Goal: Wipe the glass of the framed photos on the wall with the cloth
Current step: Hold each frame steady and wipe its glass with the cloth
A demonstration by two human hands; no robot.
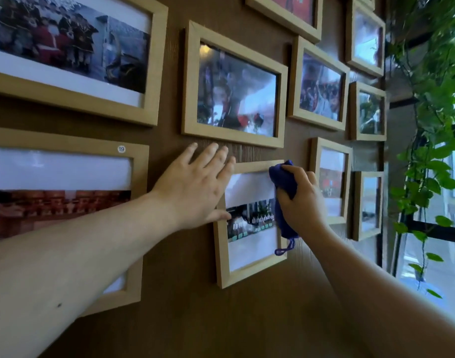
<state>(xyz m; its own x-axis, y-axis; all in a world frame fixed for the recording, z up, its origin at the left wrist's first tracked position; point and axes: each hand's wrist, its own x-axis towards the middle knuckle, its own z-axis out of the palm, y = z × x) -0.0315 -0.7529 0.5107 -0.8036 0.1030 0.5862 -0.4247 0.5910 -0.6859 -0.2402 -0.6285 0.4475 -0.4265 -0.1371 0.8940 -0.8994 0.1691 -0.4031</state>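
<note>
So there's a brown wall (169, 293) covered in light wood frames, and the one being worked on is the small upright frame (222, 254) low in the middle, photo with a white border behind glass. The person's right hand (302, 200) has a bunched-up blue cloth (283, 182) pressed on the right edge of that frame's glass, fingers curled tight around the wad, with a little loop of it dangling over the frame's lower right corner. The left hand (195, 184) is flat on the frame's top left corner, fingers spread a bit and reaching onto the wall above it, thumb resting on the glass. Just above that frame hangs a wider landscape frame (190, 81), and left of it a big frame with a "19" sticker (121, 149). Way off to its right there's a leafy green plant (433, 140) by a window (427, 254).
</note>
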